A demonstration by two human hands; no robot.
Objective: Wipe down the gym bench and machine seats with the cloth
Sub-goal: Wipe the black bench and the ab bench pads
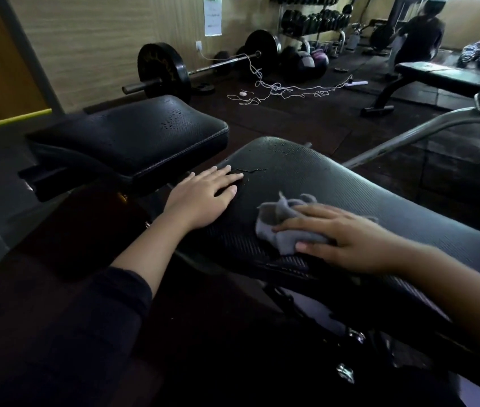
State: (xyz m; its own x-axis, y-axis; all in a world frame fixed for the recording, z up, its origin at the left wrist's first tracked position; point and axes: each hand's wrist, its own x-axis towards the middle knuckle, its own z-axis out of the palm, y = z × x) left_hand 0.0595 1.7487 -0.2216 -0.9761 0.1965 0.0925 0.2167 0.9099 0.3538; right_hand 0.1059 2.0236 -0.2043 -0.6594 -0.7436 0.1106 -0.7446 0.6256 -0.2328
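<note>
We look down on a black ribbed bench pad (335, 183) that runs from the lower right toward the middle of the view. Our right hand (347, 239) lies flat, fingers spread wide, pressing a crumpled grey cloth (284, 221) against the pad near its left edge; the cloth bunches out past the fingertips (303, 246) toward the far end. Our left hand (206, 198) rests open and flat, holding nothing, on the pad's left edge just beyond the cloth, its fingers touching a thin wet streak. Water droplets (288, 146) bead along the pad's far end. Just beside that end, apart from it, sits a separate black stitched seat pad (133, 136), also speckled with droplets near its far corner. On the floor behind lie a loaded barbell (203, 66) and a tangle of white cord (285, 89). A dumbbell rack (312, 19) stands at the wall, a second flat bench (438, 74) at the right, with another person (417, 33) behind it, blurred.
</note>
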